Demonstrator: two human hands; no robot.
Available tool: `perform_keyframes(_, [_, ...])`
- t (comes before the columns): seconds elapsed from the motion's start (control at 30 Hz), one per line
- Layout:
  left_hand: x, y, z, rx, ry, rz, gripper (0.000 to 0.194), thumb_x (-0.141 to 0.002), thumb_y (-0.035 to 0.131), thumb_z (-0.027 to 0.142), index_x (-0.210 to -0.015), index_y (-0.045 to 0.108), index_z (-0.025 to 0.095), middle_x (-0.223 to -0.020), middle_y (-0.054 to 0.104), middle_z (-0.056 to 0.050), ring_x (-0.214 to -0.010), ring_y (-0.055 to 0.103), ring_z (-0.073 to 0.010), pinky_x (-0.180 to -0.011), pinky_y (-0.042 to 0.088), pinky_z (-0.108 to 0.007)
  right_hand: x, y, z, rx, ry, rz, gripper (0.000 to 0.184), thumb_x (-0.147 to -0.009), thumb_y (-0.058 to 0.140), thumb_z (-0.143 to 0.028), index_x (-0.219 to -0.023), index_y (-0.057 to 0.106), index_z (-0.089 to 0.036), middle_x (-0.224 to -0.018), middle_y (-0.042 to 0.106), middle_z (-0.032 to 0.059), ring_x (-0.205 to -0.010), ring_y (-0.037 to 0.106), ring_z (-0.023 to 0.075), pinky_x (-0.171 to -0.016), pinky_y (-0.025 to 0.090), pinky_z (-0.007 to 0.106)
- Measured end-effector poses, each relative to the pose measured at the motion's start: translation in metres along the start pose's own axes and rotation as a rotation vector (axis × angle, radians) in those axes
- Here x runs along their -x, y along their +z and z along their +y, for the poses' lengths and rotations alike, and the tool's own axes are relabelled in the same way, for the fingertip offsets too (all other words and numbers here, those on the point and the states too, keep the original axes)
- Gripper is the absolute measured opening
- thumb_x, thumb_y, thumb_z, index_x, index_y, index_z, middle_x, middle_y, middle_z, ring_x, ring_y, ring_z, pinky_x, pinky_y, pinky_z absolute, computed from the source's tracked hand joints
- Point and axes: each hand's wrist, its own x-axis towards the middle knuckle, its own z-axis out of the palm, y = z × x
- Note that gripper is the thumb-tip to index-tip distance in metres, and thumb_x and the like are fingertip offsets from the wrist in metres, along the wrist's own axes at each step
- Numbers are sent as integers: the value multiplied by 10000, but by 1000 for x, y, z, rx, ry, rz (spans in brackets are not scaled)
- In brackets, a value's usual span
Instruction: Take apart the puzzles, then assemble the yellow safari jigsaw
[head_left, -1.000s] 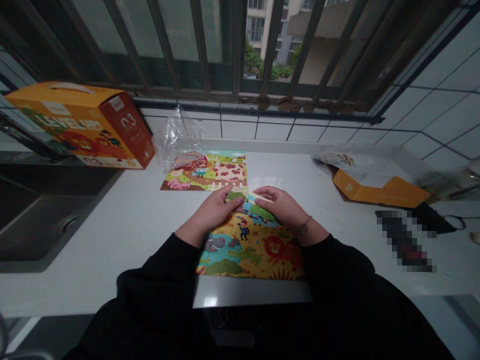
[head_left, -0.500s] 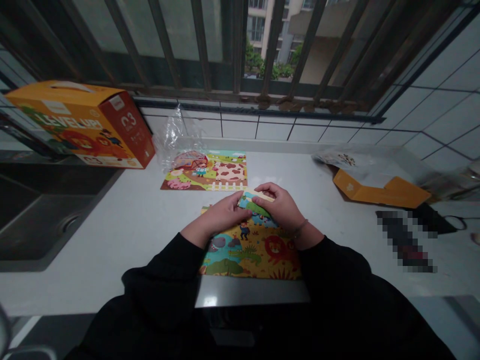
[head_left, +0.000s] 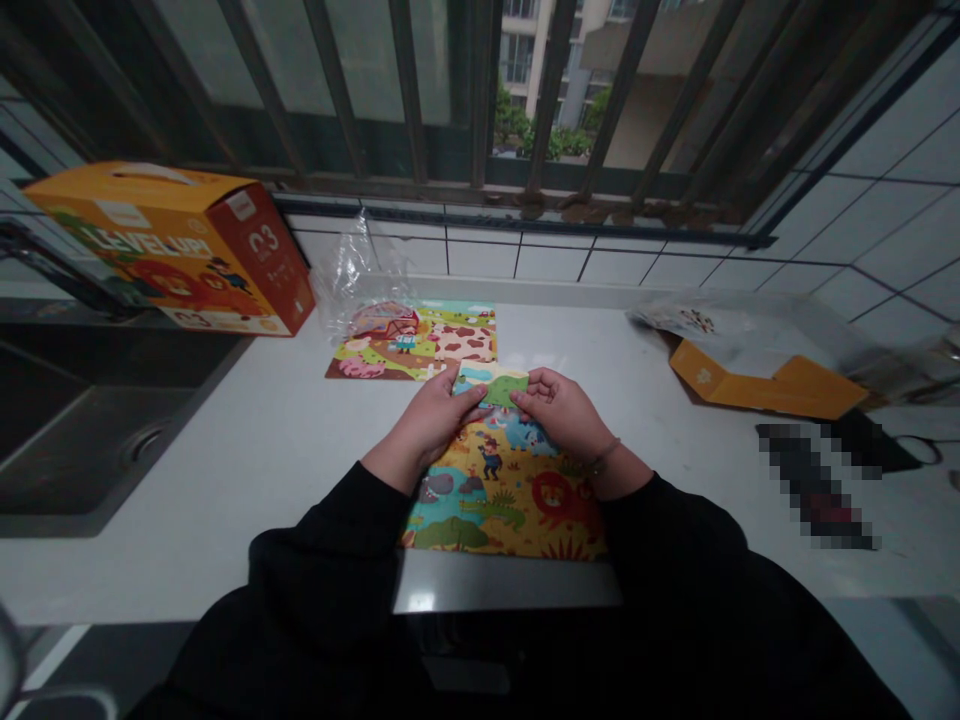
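A green-and-blue jigsaw piece (head_left: 491,388) lies between the person's two hands, at the far edge of an assembled safari jigsaw puzzle (head_left: 510,495). Whether it touches the puzzle or is slightly lifted cannot be told. The left hand (head_left: 427,420) grasps the piece's near end between thumb and fingers, and the right hand (head_left: 559,415) pinches the opposite end with its fingertips; neither hand is clenched into a fist.

Directly beneath the hands, the safari puzzle shows a lion, a crocodile and a hippo. Just beyond the fingertips lies a farm-scene jigsaw puzzle (head_left: 461,342) with a cow-patterned section and a red barn. A crumpled clear plastic bag (head_left: 354,272) sits beyond it, towards the left hand's side.

Further out past the left hand, an orange "Level Up!" puzzle box (head_left: 169,250) stands on the white countertop (head_left: 255,470), above a stainless steel sink (head_left: 82,440). Well past the right hand lies a flattened orange cardboard insert (head_left: 765,392). A beaded bracelet (head_left: 604,459) circles the right wrist, and black sleeves (head_left: 322,570) cover both forearms. Far ahead of the hands, metal window bars (head_left: 480,100) rise above a white tiled wall (head_left: 885,230).
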Motion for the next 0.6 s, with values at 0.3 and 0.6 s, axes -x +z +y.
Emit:
perform_keyframes(0.3, [-5,-1,-1,92,-119,77,194,-972,790,131,-1123,675,174,-1167,796,-97,-982,815,-197,-1029,703,-394,6,0,-10,60,-110,151,483,-843,876,-637,-1038,661,-252,-849,686,-31,-593,599,121,-544,484,270])
perform_keyframes(0.6, [1,-7,-8,-200,79,-145,191,-862,860,271,-1017,756,233,-1310,736,-121,-1365,676,-324,-1178,597,-473,5,5,-3,142,-69,124,562,-797,910,-571,-1156,632,-239,-891,624,-43,-652,555,117,-557,442,251])
